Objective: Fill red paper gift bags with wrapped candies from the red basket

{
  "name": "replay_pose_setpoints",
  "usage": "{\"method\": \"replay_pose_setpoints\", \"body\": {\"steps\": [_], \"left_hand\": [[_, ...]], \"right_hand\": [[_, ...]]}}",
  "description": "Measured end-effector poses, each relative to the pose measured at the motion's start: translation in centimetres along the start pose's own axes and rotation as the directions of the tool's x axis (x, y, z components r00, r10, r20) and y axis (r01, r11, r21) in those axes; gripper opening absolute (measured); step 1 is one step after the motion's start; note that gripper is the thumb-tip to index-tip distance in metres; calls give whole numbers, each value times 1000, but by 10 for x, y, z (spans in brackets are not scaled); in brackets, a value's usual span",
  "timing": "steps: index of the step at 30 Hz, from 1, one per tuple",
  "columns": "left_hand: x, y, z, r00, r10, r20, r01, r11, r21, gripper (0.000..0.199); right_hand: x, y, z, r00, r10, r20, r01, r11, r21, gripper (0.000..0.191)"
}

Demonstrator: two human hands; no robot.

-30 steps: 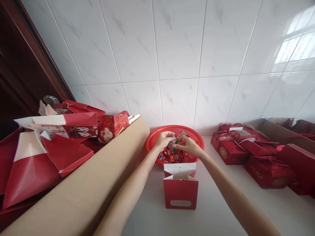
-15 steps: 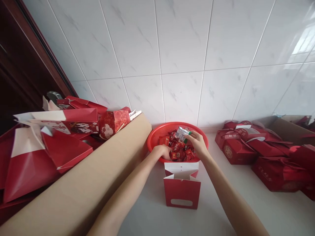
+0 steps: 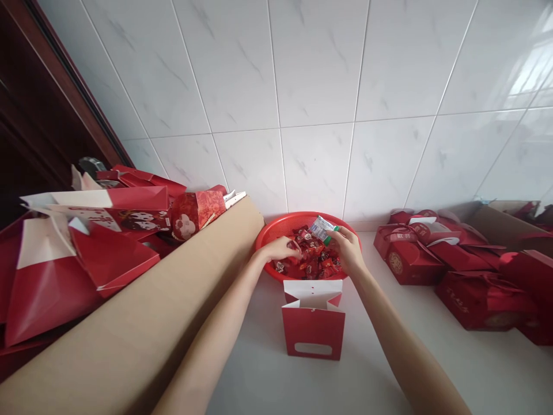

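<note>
Pinching the packet (image 3: 322,229) by its green end, the right hand (image 3: 349,251) has thumb and fingers closed together over the right side of the basket (image 3: 298,215). The packet juts from the fingertips toward the basket's middle, tilted, above the pieces (image 3: 315,253). The left hand (image 3: 279,249) is partly open, its fingers curled down at the left of the basket; something red shows at the fingertips, but whether they grip it or only touch it, I cannot tell.

Judging by how things lie, the work is partway along: the packet is in hand and outside the bag (image 3: 313,327), and many red-wrapped pieces lie in the basket. The bag stands upright with its mouth open and its top unfastened, on the near side of the basket, below and between the hands. Its depth is hidden, so what it holds cannot be told.

Farther out, closed red boxes (image 3: 415,262) sit grouped on the counter (image 3: 268,357) to the right, which look finished, with a second carton (image 3: 488,222) behind them. To the left, a long carton (image 3: 194,253) holds red packaging (image 3: 43,294), some of it open and empty-looking.
</note>
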State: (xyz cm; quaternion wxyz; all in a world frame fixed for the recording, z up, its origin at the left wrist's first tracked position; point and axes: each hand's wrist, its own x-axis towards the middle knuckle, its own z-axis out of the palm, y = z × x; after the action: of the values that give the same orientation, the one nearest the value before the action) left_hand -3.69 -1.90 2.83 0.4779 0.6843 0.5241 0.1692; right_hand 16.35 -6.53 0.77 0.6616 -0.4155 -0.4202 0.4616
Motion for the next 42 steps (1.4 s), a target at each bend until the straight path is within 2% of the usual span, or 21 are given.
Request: {"method": "replay_pose_setpoints", "body": {"steps": [3, 5, 7, 13, 17, 21, 25, 31, 34, 39, 42], "left_hand": [[-5, 4, -8, 991, 10, -134, -65, 909, -412, 33], [-6, 5, -8, 983, -10, -186, -97, 827, -554, 32], [-7, 5, -6, 977, -12, -214, -125, 780, -613, 28], [-9, 9, 3, 978, -58, -200, -85, 766, -637, 18], [-8, 10, 5, 981, -58, -183, -71, 776, -627, 16], [-11, 10, 6, 992, -66, -111, -29, 723, -690, 21], [-13, 9, 5, 996, -24, -90, -44, 730, -682, 25], [-11, 4, 5, 997, 12, -76, -66, 647, -760, 34], [-13, 5, 6, 996, 17, -82, -73, 655, -752, 29], [-14, 3, 8, 989, 110, -95, -144, 674, -724, 23], [-10, -2, 8, 983, 102, -155, -183, 673, -717, 25]], "right_hand": [[1, -2, 0, 999, 46, -4, -45, 997, 67, 24], [1, -3, 0, 996, 83, 12, -84, 988, 126, 21], [2, -4, -1, 992, 117, 51, -124, 976, 180, 18], [4, -7, -4, 967, 177, 182, -218, 948, 233, 21], [5, -9, -3, 956, 211, 203, -255, 941, 222, 27], [5, -11, -2, 949, 249, 193, -294, 919, 263, 29], [4, -10, -2, 952, 222, 209, -272, 930, 249, 24], [3, -8, -3, 966, 165, 200, -216, 938, 269, 25], [3, -6, -3, 963, 137, 230, -187, 960, 209, 27], [2, -3, -2, 954, 161, 253, -209, 963, 173, 40], [2, -2, -1, 949, 173, 265, -211, 970, 123, 35]]}}
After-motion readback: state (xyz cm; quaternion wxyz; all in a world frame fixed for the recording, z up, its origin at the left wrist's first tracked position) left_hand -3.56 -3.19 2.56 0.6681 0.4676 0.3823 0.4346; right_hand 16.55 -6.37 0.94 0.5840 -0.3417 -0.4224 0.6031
